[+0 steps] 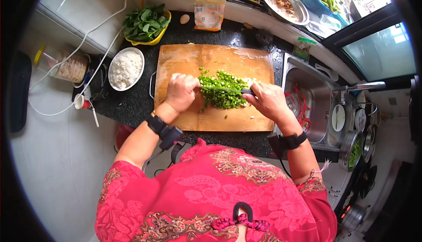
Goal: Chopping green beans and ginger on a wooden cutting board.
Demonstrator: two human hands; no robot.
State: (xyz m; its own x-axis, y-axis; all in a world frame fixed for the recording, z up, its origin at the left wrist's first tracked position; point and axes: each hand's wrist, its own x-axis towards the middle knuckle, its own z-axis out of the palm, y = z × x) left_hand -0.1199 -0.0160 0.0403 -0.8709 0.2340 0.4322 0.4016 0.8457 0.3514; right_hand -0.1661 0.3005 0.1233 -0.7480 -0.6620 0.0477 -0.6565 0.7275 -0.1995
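A wooden cutting board (184, 121) lies on the black counter in front of me, with a heap of chopped green vegetable (224, 98) at its middle. Some pale chopped bits (251, 81) sit at the heap's right side. My right hand (268, 100) grips the dark handle of a kitchen knife (221, 88), whose blade lies across the heap, seen almost from above its spine. At the blade's far left end, my left hand (182, 92) is closed on the tip. Whether the edge touches the board is hidden by the green bits.
Left of the board stand a bowl of white rice (126, 68) and a yellow basket of leafy greens (146, 25). An egg (184, 19) and a plastic packet (209, 15) are behind it. A steel sink (316, 123) adjoins on the right; a metal bowl (285, 6) rests on the sill.
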